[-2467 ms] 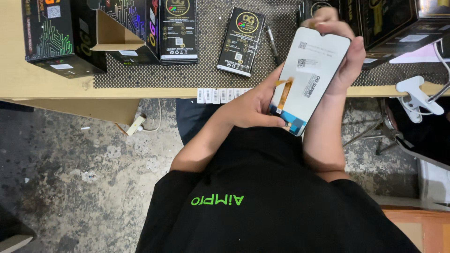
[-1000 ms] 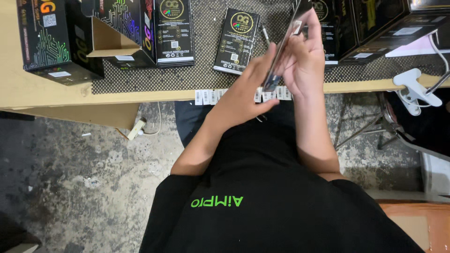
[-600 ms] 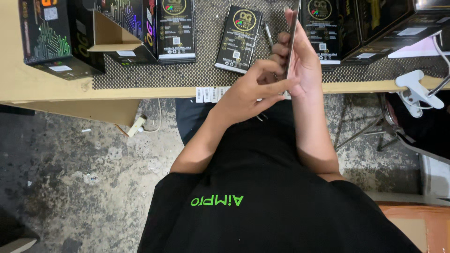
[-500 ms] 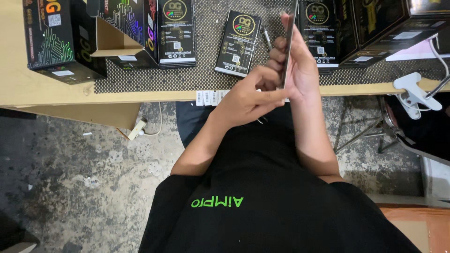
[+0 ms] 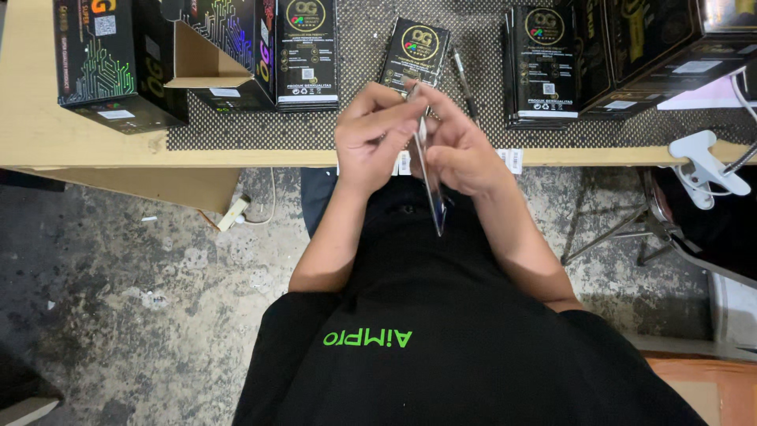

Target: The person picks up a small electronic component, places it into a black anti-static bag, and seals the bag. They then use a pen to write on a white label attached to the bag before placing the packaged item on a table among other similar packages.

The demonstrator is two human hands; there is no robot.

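Both my hands hold a thin phone display panel [image 5: 430, 189] edge-on to the camera, just in front of the wooden table's edge [image 5: 236, 156]. My left hand [image 5: 369, 138] pinches the panel's upper end with its fingertips. My right hand [image 5: 465, 154] cups it from the right side. The panel's lower end points down toward my black shirt. Its faces are hidden at this angle.
Several black printed boxes stand on a dotted mat [image 5: 473, 118] on the table: an open one [image 5: 189, 55] at left, a small flat one [image 5: 416, 54] behind my hands, a stack [image 5: 544, 67] at right. A pen [image 5: 464, 75] lies on the mat. A white clamp [image 5: 706, 166] grips the right edge.
The panel faced the camera, up and to the right. It has since turned edge-on, and both hands have carried it left and down, closer to my body.
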